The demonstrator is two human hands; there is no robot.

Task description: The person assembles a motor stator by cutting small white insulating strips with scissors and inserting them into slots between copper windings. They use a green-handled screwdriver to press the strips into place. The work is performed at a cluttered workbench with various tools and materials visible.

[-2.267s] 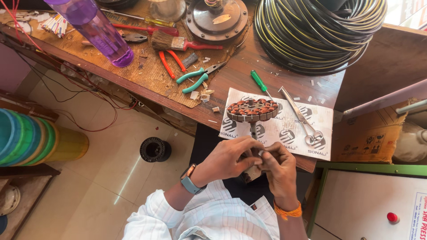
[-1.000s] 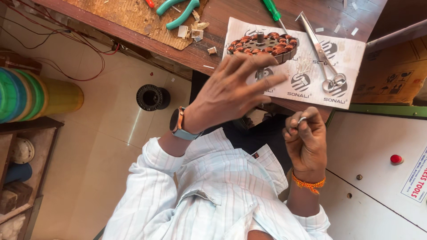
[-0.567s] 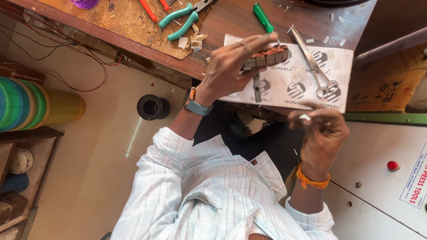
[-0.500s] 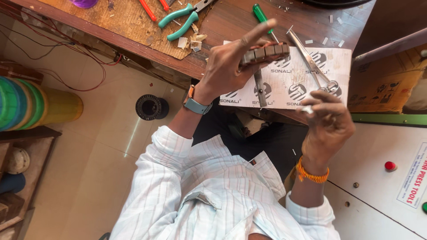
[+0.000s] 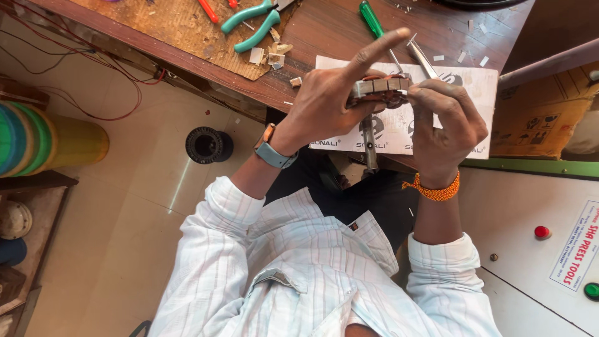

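The left hand (image 5: 327, 106) is gripping the wound stator ring (image 5: 379, 92) edge-on above the tabletop (image 5: 324, 37), forefinger pointing far; the right hand (image 5: 444, 128) is just right, fingers (image 5: 430, 100) pinching its rim.

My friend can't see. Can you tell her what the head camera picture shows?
A person's left hand grips a round, copper-wound metal motor core above a white printed paper sheet on a brown wooden workbench, while the right hand pinches the core's edge. Green-handled pliers and a green-handled screwdriver lie farther back.
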